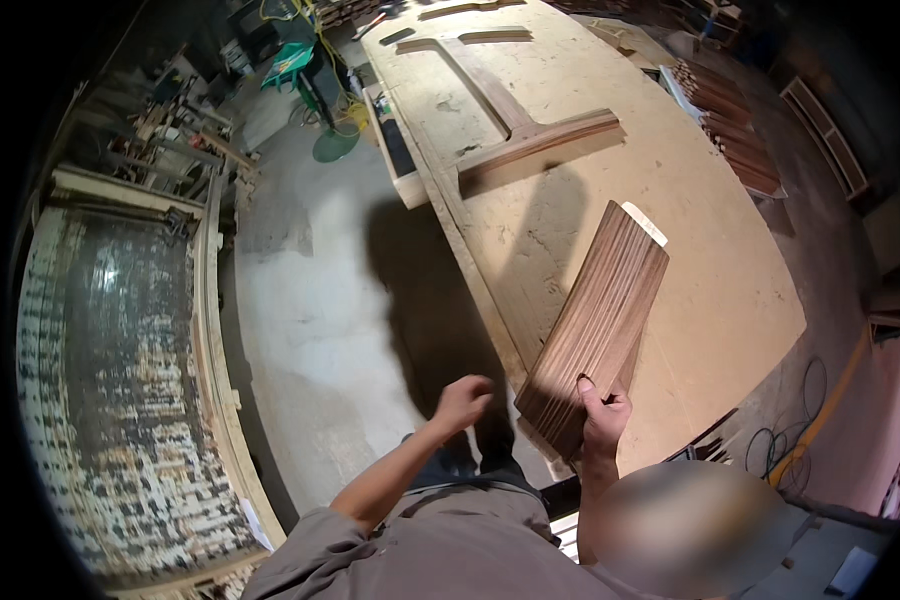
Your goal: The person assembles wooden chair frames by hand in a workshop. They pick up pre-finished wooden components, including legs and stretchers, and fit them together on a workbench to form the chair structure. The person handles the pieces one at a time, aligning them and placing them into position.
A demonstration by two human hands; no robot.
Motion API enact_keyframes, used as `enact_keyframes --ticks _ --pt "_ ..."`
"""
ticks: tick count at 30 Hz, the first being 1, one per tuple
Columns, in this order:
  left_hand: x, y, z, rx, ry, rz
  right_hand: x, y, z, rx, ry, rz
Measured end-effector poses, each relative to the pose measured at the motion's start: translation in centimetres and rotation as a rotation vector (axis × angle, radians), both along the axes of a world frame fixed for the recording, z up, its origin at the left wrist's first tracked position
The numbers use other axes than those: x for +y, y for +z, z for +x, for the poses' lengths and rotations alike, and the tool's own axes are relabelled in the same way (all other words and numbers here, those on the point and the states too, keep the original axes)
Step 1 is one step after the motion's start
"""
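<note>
My right hand (pixel 605 415) grips the near end of a bundle of brown wooden slats (pixel 605 310), its thumb on top and its other fingers mostly hidden. The slats lie side by side and slant away over the workbench (pixel 710 330). A pale label (pixel 645 224) shows at their far end. To the left of the bench edge, my left hand (pixel 462 402) is raised in front of my body with its fingers curled in. Nothing shows in it, and it is apart from the slats.
Joined brown wooden frame parts (pixel 515 130) lie farther up the bench. An open drawer (pixel 395 150) juts from its left side. A stained panel in a wooden frame (pixel 120 380) stands at left. Stacked wood strips (pixel 735 125) lie beyond the bench at right. A blurred patch covers the lower right.
</note>
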State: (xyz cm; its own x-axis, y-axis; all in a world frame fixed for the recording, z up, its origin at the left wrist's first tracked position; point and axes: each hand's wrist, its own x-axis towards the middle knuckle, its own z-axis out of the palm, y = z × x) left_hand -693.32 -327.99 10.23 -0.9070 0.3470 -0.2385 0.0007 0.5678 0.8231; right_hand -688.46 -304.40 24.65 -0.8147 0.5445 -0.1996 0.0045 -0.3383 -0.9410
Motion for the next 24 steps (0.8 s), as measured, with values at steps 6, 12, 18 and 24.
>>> enact_keyframes --ticks 6,12,18,24 --pt "-24.5 -9.6 -0.1 -0.159 0.459 -0.095 -3.0 0.0 -7.1 -0.161 -0.110 0.226" --pt "-38.0 -10.0 -11.1 -0.296 0.723 0.002 -9.6 -0.2 -19.4 -0.101 -0.146 0.223" --pt "-45.1 -7.4 -28.7 -0.277 0.548 0.017 -15.2 2.4 -31.7 0.218 -0.315 0.168" --pt "-42.7 -3.8 -50.3 -0.208 0.343 0.080 -13.3 0.9 -48.6 0.107 -0.494 -0.063"
